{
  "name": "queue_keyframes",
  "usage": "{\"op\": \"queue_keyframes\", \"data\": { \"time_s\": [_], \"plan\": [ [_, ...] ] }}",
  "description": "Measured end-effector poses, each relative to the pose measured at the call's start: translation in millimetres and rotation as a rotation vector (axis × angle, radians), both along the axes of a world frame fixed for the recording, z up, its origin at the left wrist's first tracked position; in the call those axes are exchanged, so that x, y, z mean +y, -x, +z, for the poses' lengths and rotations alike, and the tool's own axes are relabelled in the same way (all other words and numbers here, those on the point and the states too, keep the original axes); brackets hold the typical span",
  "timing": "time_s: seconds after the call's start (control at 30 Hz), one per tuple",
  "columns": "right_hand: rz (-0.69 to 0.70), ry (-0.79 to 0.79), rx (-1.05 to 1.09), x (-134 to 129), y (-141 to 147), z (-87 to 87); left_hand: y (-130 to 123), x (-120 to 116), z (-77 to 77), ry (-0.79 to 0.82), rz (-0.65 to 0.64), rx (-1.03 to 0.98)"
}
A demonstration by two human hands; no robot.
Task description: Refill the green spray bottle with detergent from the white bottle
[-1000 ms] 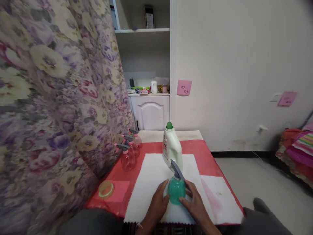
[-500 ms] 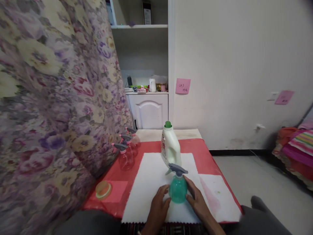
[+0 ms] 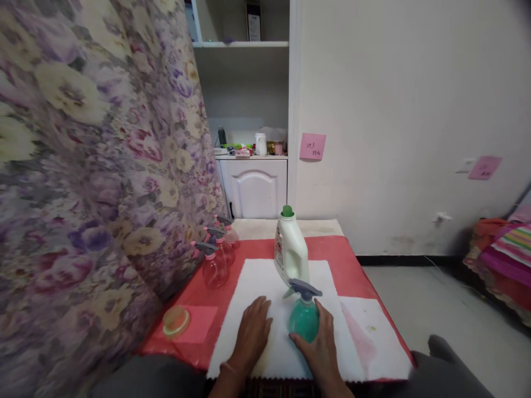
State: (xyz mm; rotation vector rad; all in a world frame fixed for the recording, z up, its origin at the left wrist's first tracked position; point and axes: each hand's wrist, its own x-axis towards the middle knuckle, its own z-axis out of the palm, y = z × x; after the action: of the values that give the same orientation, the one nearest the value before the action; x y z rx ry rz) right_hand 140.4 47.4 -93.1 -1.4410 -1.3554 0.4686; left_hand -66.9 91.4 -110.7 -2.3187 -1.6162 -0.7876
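A spray bottle [image 3: 305, 319] with a green body and a grey trigger head stands upright on the white cloth [image 3: 236, 320]. My right hand [image 3: 321, 348] is closed round its lower body, the thumb across the near side and the fingers along the right. To the left of the bottle, my left hand [image 3: 253, 334] lies on the cloth with its fingers stretched out, holding nothing. Just behind the spray bottle is a pale green jug [image 3: 292, 249] with a handle and a green top; the spray head overlaps its base in view.
Several clear pink spray bottles [image 3: 214, 271] with grey triggers line the table's left edge. A round lidded tub [image 3: 176, 320] sits on a pink sheet at front left. A stained white paper [image 3: 375, 337] lies at right. A floral curtain [image 3: 95, 193] hangs close on the left.
My left hand has come off the spray bottle and moved left onto the cloth. My right hand has shifted, its thumb now across the bottle's near side. The view has turned slightly.
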Motion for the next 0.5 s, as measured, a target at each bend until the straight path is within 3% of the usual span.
{"op": "queue_keyframes", "data": {
  "time_s": [0.13,0.33,0.5],
  "plan": [
    [-0.022,0.002,-0.008,3,1,3.3,8,8,-4.9,-0.006,0.038,0.058],
    [0.117,0.047,0.052,2,-15,2.6,7,3,-7.4,0.01,0.068,0.095],
    [0.053,0.053,0.112,4,-13,-3.8,13,7,-10.3,-0.045,0.058,0.123]
  ]
}}
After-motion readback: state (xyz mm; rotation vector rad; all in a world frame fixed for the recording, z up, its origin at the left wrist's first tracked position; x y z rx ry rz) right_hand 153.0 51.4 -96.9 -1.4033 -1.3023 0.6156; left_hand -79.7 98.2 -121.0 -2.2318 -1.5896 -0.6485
